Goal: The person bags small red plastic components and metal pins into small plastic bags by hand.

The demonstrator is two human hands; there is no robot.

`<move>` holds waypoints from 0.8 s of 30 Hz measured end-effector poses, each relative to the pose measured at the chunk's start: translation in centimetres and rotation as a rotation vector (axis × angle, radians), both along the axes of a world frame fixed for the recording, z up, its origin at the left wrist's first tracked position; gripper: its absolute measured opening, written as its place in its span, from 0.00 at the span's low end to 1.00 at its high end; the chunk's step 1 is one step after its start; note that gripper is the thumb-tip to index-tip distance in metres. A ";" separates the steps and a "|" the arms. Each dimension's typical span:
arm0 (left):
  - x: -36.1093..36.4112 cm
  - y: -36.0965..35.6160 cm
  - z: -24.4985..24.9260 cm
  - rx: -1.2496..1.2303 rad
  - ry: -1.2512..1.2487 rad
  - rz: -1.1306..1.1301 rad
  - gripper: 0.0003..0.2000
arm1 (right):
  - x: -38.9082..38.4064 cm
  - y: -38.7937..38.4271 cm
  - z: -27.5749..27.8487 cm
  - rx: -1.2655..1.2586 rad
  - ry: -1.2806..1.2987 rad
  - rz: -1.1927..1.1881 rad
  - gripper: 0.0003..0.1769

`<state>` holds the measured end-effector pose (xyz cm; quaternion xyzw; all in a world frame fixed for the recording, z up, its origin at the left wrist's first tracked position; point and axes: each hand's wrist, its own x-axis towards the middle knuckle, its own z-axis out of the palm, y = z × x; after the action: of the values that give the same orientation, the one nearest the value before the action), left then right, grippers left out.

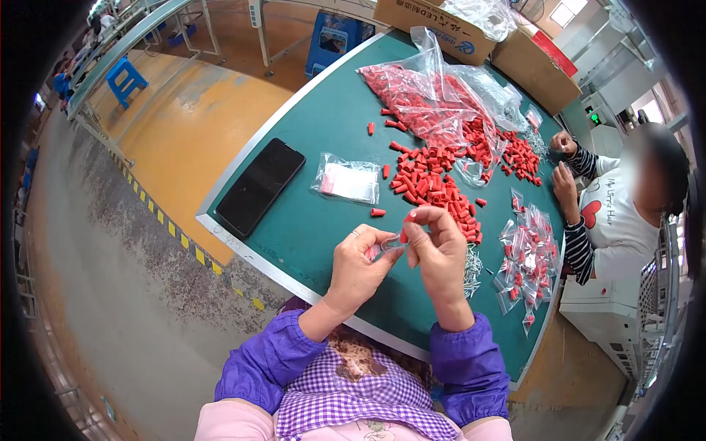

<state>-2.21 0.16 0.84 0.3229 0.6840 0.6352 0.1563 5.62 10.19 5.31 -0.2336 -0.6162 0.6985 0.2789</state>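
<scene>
My left hand (pixel 359 266) pinches a small clear plastic bag (pixel 389 245), held up above the near edge of the green table. Close beside it, my right hand (pixel 440 253) grips a small red plastic cap (pixel 405 229) between thumb and fingers, right at the bag's mouth. Just beyond my hands spreads a heap of loose red caps (pixel 434 173). A pile of thin metal screws (pixel 472 272) lies to the right of my right hand, partly hidden by it. Farther right is a pile of filled small bags (pixel 528 253) with red caps inside.
A large open bag of red caps (pixel 419 95) lies at the back of the table (pixel 294 242). To the left are a black phone (pixel 261 187) and a pack of empty clear bags (pixel 347 180). Cardboard boxes (pixel 535 70) stand behind. A co-worker (pixel 618 198) works at the right edge.
</scene>
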 end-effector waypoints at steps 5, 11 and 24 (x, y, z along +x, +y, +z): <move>0.1 0.0 0.1 0.045 0.025 0.012 0.09 | 1.1 -0.7 -2.1 0.102 -0.006 -0.013 0.08; 0.3 -0.1 0.0 0.076 0.055 -0.013 0.11 | 2.3 -0.3 -0.5 0.844 -0.198 0.032 0.07; 0.6 -0.1 -0.6 0.244 -0.303 -0.206 0.06 | 3.4 0.3 0.2 0.528 -0.205 -0.118 0.08</move>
<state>-1.65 0.08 0.25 0.3082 0.5343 0.7352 0.2812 9.07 10.45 5.52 -0.2575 -0.7871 0.4691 0.3066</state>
